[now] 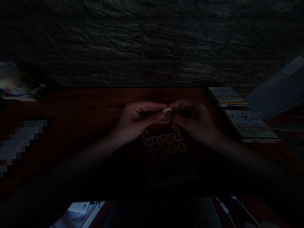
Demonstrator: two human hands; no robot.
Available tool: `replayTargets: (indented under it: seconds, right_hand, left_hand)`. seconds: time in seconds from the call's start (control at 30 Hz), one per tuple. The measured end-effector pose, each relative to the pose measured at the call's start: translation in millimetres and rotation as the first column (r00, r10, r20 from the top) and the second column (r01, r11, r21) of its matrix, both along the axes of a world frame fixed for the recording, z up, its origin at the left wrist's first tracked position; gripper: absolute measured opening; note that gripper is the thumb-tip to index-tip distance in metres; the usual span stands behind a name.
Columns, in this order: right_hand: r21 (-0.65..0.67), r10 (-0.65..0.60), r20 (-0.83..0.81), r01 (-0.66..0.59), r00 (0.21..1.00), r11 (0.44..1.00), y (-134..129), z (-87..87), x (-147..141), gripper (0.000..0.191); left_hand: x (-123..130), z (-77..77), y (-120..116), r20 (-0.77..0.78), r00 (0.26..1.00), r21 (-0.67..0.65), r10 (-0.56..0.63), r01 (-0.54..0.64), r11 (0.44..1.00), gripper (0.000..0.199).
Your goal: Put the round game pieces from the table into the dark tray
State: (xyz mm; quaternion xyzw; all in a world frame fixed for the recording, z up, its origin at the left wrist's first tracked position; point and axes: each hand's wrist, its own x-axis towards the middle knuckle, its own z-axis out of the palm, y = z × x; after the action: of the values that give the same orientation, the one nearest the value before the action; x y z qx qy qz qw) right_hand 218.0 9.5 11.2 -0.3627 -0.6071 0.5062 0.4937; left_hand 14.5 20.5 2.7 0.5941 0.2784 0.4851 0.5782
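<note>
Both hands meet over the table, around a pale round Chinese chess piece (167, 110). My left hand (139, 116) pinches it from the left between thumb and fingertips. From the right, my right hand (191, 115) closes its thumb and fingers on the same piece; part of it is hidden by the fingers. Just below lies a shallow box (180, 175) with several round pieces in rows, such as a red-marked piece (149, 142) in its far left corner. A loose chess piece (144, 133) with a dark character rests beyond the box's far edge, near my left wrist.
Two flat boxes with Chinese lettering, a farther box (226, 95) and a nearer box (251, 123), lie on the right of the wooden table (91, 100). A clear jar (9, 80) stands far left. A stone-textured wall (144, 43) rises behind. The light is very dim.
</note>
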Motion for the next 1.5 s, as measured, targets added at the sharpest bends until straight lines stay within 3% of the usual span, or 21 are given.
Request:
replayTargets:
  seconds: [0.37,0.5,0.63,0.83,0.97,1.2,1.5]
  right_hand:
    - [0.025,0.033,0.017,-0.034,0.999,0.999,2.9,-3.0,1.4,0.036]
    - [0.156,0.009,0.062,-0.018,0.998,0.988,3.8,-6.3,2.1,0.044]
    - [0.303,-0.048,0.093,0.018,0.995,0.953,2.2,-5.2,1.8,0.034]
    - [0.438,-0.131,0.233,0.016,0.964,0.899,-2.3,-2.6,4.7,0.027]
    - [0.507,-0.203,0.281,0.035,0.938,0.861,-2.8,-1.9,6.4,0.025]
    - [0.541,-0.207,0.287,0.019,0.935,0.841,-1.7,-1.4,7.0,0.024]
    - [0.581,-0.248,0.358,-0.007,0.900,0.814,0.1,-1.7,10.7,0.026]
  left_hand:
    - [0.8,-0.9,2.0,0.076,0.997,-0.073,-0.006,0.012,0.997,0.023]
    - [1.9,1.4,4.1,0.135,0.991,-0.133,0.011,0.007,0.991,0.021]
    - [2.7,5.2,4.0,0.180,0.984,-0.216,-0.006,0.045,0.975,0.021]
    - [2.5,5.5,1.2,0.143,0.990,-0.247,-0.017,0.052,0.968,0.021]
    - [1.2,5.0,1.5,0.171,0.982,-0.295,-0.074,0.123,0.948,0.017]
    - [0.3,2.9,1.4,0.193,0.970,-0.254,-0.147,0.194,0.948,0.015]
    - [-0.2,3.4,2.2,0.147,0.986,-0.245,-0.078,0.112,0.963,0.019]
